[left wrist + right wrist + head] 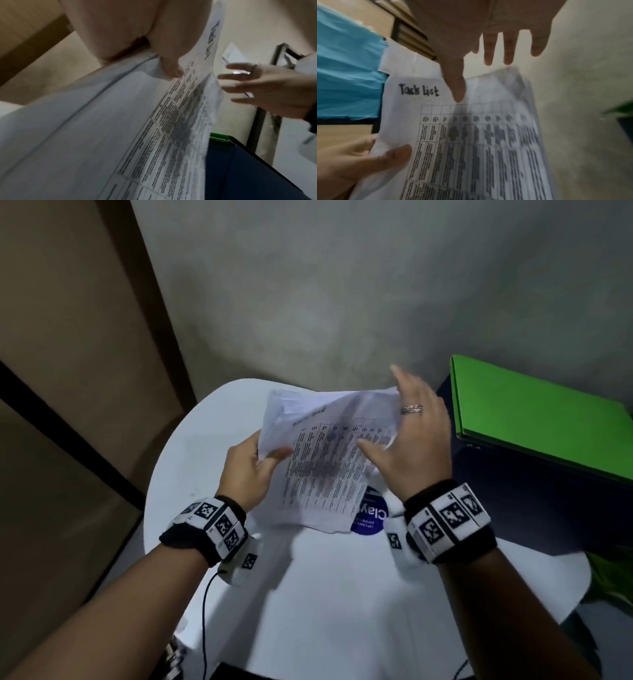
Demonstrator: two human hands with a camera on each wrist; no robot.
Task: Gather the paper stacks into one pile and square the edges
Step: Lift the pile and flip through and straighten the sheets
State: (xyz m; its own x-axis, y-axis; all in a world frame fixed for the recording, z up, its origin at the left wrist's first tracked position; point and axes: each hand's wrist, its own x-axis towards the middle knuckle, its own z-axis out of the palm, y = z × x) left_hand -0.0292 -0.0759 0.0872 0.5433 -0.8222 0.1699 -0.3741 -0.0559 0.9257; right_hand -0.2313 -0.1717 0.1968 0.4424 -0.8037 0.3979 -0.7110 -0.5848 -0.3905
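Note:
A stack of printed sheets [322, 463] headed "Task List" is held tilted above the white round table [342, 594]. My left hand [251, 470] grips its left edge, thumb on top and fingers underneath. My right hand [411, 433] is spread flat at the stack's right edge, fingers straight and the thumb reaching over the top sheet. The sheets in the stack [471, 142] are fanned unevenly at the far corner. The right wrist view shows my left thumb [388, 158] pressing the sheet's edge. In the left wrist view, my right hand [267, 88] hovers just beyond the paper [154, 135].
A round blue sticker [371, 517] lies on the table under the stack. To the right stands a dark blue cabinet [513, 508] with a green folder [534, 422] on top. A grey wall rises behind the table, with brown panels at left.

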